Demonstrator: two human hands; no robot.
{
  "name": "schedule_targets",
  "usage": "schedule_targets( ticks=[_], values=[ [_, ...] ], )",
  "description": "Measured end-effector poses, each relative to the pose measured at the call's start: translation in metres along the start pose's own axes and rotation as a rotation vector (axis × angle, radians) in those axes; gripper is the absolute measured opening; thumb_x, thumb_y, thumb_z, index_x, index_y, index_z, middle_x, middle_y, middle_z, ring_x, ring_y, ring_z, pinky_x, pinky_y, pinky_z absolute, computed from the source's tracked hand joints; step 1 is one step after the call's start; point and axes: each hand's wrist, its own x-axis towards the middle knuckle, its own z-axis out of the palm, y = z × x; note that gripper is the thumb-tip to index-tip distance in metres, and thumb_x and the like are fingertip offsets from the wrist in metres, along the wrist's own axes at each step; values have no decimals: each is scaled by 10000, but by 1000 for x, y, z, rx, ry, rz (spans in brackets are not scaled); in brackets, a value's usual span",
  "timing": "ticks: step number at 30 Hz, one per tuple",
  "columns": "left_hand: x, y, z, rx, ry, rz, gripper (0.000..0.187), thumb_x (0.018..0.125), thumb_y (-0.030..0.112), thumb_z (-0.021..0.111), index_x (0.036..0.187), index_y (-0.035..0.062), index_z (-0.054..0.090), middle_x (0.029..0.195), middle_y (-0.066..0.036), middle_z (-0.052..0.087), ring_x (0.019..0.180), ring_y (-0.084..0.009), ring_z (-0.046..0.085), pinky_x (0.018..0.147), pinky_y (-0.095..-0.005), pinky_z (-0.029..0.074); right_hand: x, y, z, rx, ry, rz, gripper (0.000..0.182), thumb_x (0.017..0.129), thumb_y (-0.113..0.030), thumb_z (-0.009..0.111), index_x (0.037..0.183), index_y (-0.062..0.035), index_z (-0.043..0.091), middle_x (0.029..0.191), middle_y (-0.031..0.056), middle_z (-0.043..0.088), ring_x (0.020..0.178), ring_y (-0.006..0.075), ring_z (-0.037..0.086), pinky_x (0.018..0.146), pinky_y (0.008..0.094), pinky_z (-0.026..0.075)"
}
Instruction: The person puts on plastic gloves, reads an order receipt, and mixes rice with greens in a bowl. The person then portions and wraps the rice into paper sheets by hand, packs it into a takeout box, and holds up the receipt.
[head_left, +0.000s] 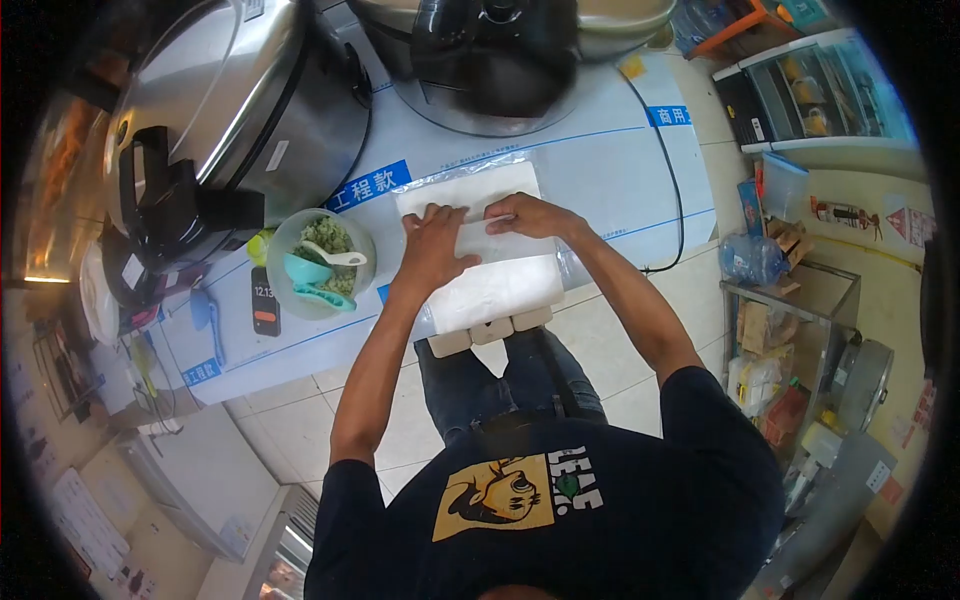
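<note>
A stack of white paper sheets [495, 292] lies in front of me at the table's near edge, with clear plastic film [545, 172] around its edges. A translucent sheet or film crosses its middle. My left hand [432, 250] rests on the left part of the stack, thumb out to the side and fingers apart, slightly bent. Over the upper right part of the stack, my right hand [530, 217] is closed in a pinch. A thin greyish edge or strip shows at its fingertips; I cannot make out what it is.
Left of the stack stands a bowl [368, 262] holding chopped green food, a white spoon [335, 256] and turquoise scoops [305, 270]. A phone [265, 302] lies beside it. Large steel cookers [240, 110] stand behind. A black cable [672, 170] runs along the right side.
</note>
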Motion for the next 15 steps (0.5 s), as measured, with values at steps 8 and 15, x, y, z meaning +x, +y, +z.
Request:
schedule_targets(
  ticks=[8,15],
  values=[
    [12,-19,18,-342,-108,205,206,803,146,694,974,31,679,946,-149,654,854,-314,602,811,-431,426,-13,-15,-5,142,-9,-120,285,827,-216,730,1012,-20,637,894,107,631,917,254,594,864,358,445],
    [11,-23,15,-329,-60,159,176,837,141,679,960,17,663,804,-171,650,793,-350,603,799,-407,463,-3,-7,-2,-8,-15,-63,335,852,-296,669,1072,-45,642,1089,161,632,1059,328,566,934,412,434]
  ],
)
